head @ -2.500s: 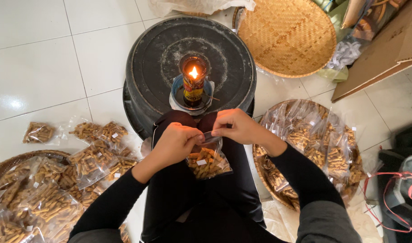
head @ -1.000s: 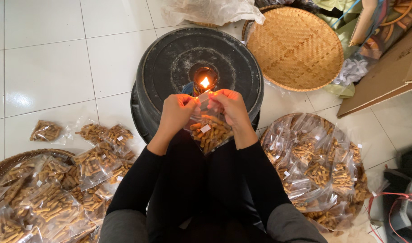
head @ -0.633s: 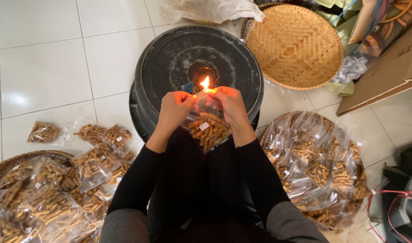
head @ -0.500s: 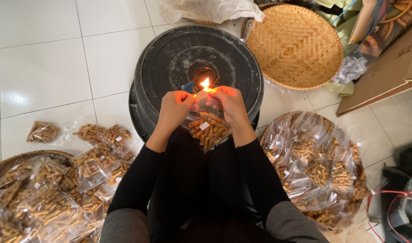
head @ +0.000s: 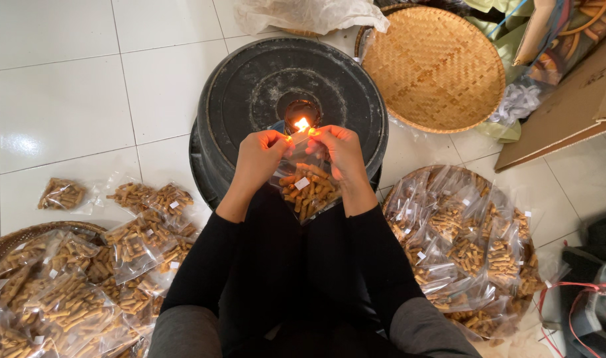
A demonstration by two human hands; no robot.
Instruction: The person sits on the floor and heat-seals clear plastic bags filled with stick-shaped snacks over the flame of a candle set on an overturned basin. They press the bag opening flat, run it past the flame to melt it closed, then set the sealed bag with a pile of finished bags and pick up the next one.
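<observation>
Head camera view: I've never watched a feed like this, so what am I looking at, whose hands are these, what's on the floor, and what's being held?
The single picture comes from a camera on the person's head, looking down past their dark-sleeved arms and lap. There is no machine, only two bare hands. The left hand and right hand pinch the top of one small clear bag of golden-brown snack sticks, holding its upper edge at a small flame. The flame sits on a black round upturned tub on the white tiled floor. More filled bags lie in a pile on the left and in a round tray on the right. An empty woven bamboo tray lies beyond.
</observation>
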